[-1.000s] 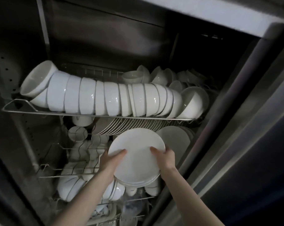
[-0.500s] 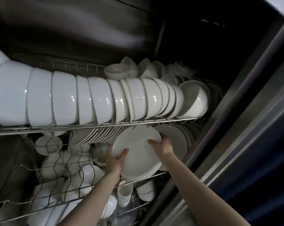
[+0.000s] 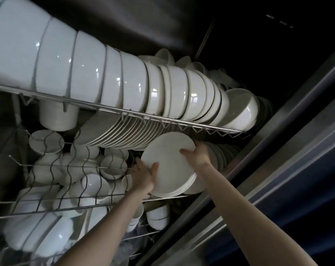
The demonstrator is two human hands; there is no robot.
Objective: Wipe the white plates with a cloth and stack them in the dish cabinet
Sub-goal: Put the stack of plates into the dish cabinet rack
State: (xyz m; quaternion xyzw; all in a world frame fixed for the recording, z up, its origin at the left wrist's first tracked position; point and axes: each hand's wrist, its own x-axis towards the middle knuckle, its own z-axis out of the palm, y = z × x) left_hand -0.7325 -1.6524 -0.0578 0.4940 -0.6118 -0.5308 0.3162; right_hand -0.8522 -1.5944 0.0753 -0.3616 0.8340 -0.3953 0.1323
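- At centre right of the frame, a stack of white plates (image 3: 168, 166) is held tilted inside the dish cabinet (image 3: 274, 123), just under the upper wire rack (image 3: 113, 111).
- Left hand (image 3: 143, 177): its grip pinches the stack's lower left edge, thumb on the face.
- Right hand (image 3: 198, 153): its grip pinches the upper right rim.
- That upper rack carries a row of nested white bowls (image 3: 97, 73); beneath it stand plates on edge (image 3: 120, 133).
- At lower left, small bowls (image 3: 113, 166) sit in a wavy wire rack (image 3: 53, 166).

Plate stack goes deeper into the cabinet

The stack of white plates (image 3: 170, 162), a second ago held out in front of the shelves, now has its top edge tucked under the upper wire rack (image 3: 113, 112), just beside the row of upright plates (image 3: 120, 131). The left hand (image 3: 143, 175) and right hand (image 3: 198, 154) have reached further in with it.
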